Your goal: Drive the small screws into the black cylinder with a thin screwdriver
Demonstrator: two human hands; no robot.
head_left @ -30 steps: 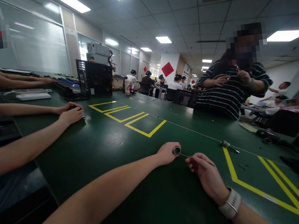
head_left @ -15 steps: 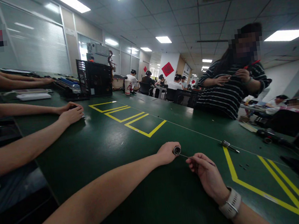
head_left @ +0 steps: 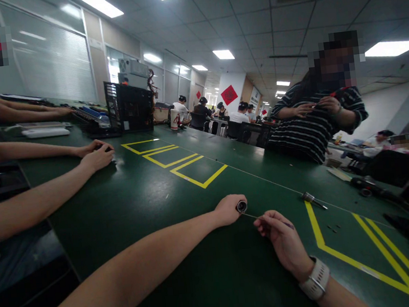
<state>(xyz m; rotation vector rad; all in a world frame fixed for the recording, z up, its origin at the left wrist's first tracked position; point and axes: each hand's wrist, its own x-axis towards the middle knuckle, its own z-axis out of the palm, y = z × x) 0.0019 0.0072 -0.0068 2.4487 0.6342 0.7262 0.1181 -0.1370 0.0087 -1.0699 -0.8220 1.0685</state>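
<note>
My left hand (head_left: 230,209) is closed round a short, dark cylindrical part whose round metal end (head_left: 241,207) faces me. In my right hand (head_left: 282,238), pinched between thumb and fingers, is a thin-shafted tool (head_left: 251,215). Its shaft reaches to the lower rim of the round end; whether the tip touches or enters it is too small to tell. Beyond my right hand, a metal cylinder with a narrow shaft (head_left: 313,200) lies on the green table (head_left: 188,273). Several tiny dark pieces (head_left: 333,228) lie to the right of that hand.
Yellow tape outlines (head_left: 204,185) mark the table. At left are a co-worker's hands (head_left: 97,155) and a black computer case (head_left: 134,105). A person in a striped top (head_left: 304,122) stands across the table. A black power tool (head_left: 369,189) lies at right.
The round end in my left hand has tilted slightly. My right hand and the thin-shafted tool have shifted barely at all.
</note>
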